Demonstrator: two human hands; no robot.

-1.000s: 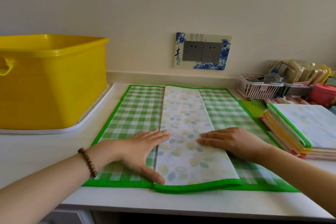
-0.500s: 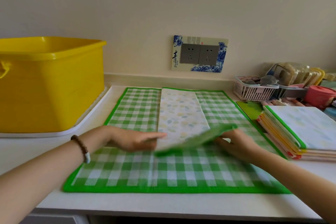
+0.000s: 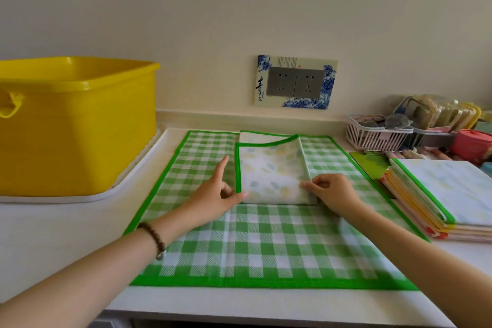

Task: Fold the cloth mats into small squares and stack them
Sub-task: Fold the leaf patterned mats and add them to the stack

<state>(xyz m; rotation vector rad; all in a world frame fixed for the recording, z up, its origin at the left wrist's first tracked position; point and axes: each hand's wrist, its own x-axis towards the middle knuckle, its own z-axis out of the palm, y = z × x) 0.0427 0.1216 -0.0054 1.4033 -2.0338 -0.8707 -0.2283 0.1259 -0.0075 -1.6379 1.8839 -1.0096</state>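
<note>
Your leaf-print mat (image 3: 271, 176) lies folded near the middle of the counter (image 3: 53, 234), on top of a green checked mat (image 3: 253, 242) that is spread flat beneath it. The leaf-print piece is doubled over on itself, with its near edge as the crease and its green-trimmed top edge stopping just short of the layer underneath, so a strip of that lower layer shows at the far side. Your left hand (image 3: 215, 192) rests at the near left corner, thumb touching the mat and forefinger stretched out flat along the left trim, fingers apart rather than gripping. Your right hand (image 3: 332, 192) has thumb and fingertips drawn together, pinching the near right corner of the leaf-print mat. By the look of it, this mat is mostly folded but still a touch taller than wide and not squared up, so it probably needs its edges aligned, perhaps one more fold. To your right, a stack of folded mats (image 3: 436, 194) already sits near the counter edge, so a good share seems done. The checked mat is not yet folded at all, and whether more mats wait in the yellow tub (image 3: 80, 125) at the left cannot be told.
</note>
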